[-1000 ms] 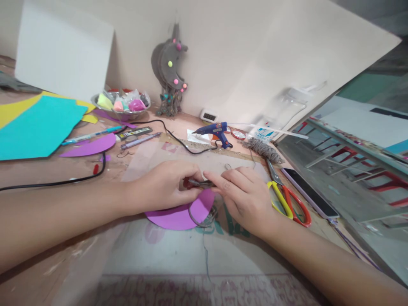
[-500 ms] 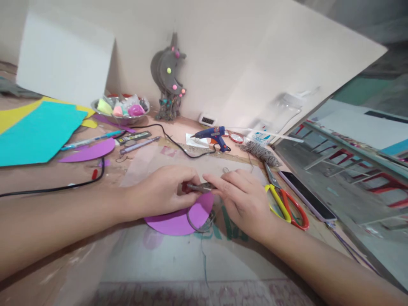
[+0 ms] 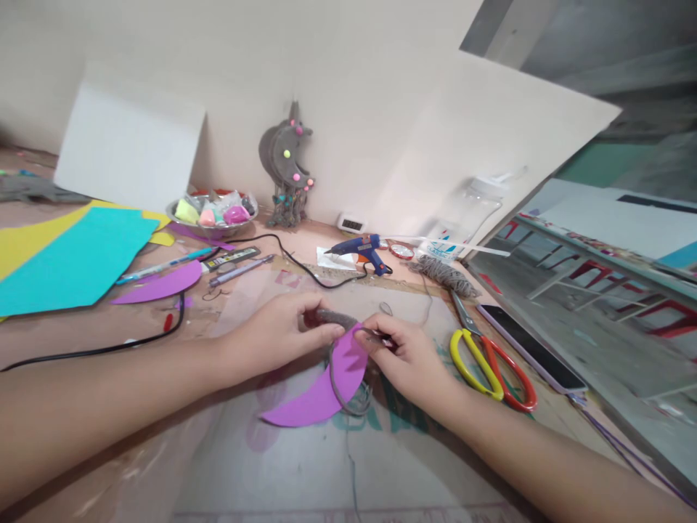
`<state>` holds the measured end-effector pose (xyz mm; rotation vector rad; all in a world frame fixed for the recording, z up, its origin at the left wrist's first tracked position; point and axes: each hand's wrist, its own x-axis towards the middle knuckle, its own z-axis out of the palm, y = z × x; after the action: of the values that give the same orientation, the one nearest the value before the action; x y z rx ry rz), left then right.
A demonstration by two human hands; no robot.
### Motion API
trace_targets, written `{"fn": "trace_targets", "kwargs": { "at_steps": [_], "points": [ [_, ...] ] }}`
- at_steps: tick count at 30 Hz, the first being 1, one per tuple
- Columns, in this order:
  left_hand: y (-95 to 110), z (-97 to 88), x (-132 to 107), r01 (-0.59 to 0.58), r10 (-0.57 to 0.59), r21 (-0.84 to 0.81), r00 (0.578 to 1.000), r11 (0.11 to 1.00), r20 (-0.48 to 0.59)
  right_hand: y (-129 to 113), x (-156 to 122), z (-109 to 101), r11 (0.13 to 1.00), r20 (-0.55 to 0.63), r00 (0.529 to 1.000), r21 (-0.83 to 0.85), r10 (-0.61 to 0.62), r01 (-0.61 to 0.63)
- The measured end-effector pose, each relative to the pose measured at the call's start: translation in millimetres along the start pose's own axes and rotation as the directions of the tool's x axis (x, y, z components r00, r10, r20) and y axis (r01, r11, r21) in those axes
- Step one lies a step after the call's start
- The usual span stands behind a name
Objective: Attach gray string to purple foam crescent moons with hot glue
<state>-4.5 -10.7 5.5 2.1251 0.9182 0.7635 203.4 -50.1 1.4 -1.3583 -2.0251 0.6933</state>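
A purple paper crescent (image 3: 311, 398) hangs from my hands above the covered tabletop, its pointed end toward the lower left. Grey yarn (image 3: 337, 317) is wound round its upper part. My left hand (image 3: 297, 330) pinches this wrapped part between thumb and fingers. At the crescent's right edge, my right hand (image 3: 406, 352) has its fingertips closed on the paper and yarn; its curled fingers partly hide what they grip. A loose loop of yarn (image 3: 356, 410) drapes over the paper, and a strand trails down the sheet below.
A blue glue gun (image 3: 362, 250) with a black cord lies ahead. Scissors (image 3: 493, 370), a phone (image 3: 531, 345) and a grey yarn skein (image 3: 443, 274) are at right. Coloured paper (image 3: 81, 254) and a bowl of clay (image 3: 212, 214) are at left. A decorated grey moon (image 3: 286, 163) leans on the wall.
The crescent has swung so its tip points lower left, and its wrapped part now shows between my hands. My right hand has shifted slightly down. The camera view has tilted up.
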Motion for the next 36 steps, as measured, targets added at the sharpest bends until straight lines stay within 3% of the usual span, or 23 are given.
{"fn": "trace_targets", "kwargs": {
  "at_steps": [6, 19, 24, 28, 31, 36],
  "points": [
    [-4, -2.2, 0, -0.038, 0.039, -0.008, 0.999, 0.999, 0.020, -3, 0, 1, 0.997, 0.008, 1.000, 0.078, 0.022, -0.022],
    [0, 0.0, 2, -0.085, 0.085, 0.012, 0.996, 0.996, 0.031, -2, 0, 0, 0.999, 0.007, 1.000, 0.048, -0.004, 0.004],
    [-1, 0.6, 2, -0.105, 0.104, 0.001, 0.993, 0.995, 0.046, -1, -2, 1, 0.996, 0.018, 0.997, -0.044, -0.073, 0.074],
    [-1, 0.8, 0, -0.132, 0.131, 0.023, 0.990, 0.991, 0.053, 1, -3, -5, 0.977, -0.063, 0.988, -0.169, -0.142, 0.130],
    [0, 0.4, 0, -0.144, 0.143, 0.053, 0.989, 0.988, 0.030, 2, -4, -11, 0.930, -0.093, 0.959, -0.286, -0.266, 0.230],
    [3, -0.3, -2, -0.151, 0.152, 0.075, 0.988, 0.986, -0.003, 1, -3, -15, 0.814, -0.014, 0.922, -0.476, -0.386, 0.334]
  ]
}}
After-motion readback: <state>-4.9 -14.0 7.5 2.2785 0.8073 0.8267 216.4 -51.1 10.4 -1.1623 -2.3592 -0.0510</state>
